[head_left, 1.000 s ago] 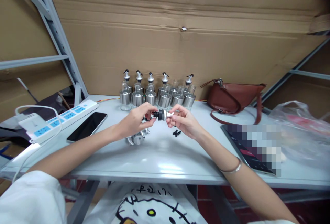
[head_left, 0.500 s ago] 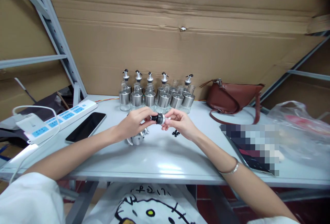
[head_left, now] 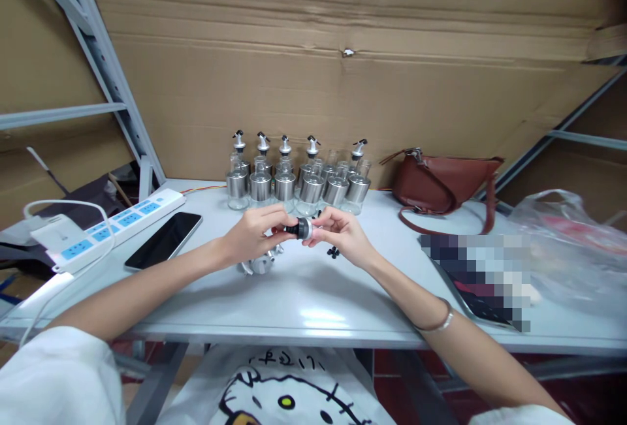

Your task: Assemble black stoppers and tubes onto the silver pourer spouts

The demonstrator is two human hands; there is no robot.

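Note:
Between my two hands, above the table, is a pour spout (head_left: 304, 228) with a black ribbed stopper and a silver collar, lying sideways. My left hand (head_left: 257, 234) pinches its black stopper end. The fingers of my right hand (head_left: 341, 234) close around the silver end and hide its tip. Below my left hand lie several silver spout parts (head_left: 262, 264), partly covered by the hand. A small cluster of black pieces (head_left: 334, 252) rests on the table under my right hand.
Glass bottles with steel sleeves (head_left: 285, 187) stand in rows at the back, several topped with spouts. A phone (head_left: 164, 241) and a power strip (head_left: 122, 229) lie left. Rightward are a brown handbag (head_left: 441, 183), a blurred flat item (head_left: 475, 281) and a plastic bag (head_left: 568, 249).
Both hands stay almost in place, still gripping the spout. The right fingers have shifted slightly on the silver end, and a dark piece now shows just above them.

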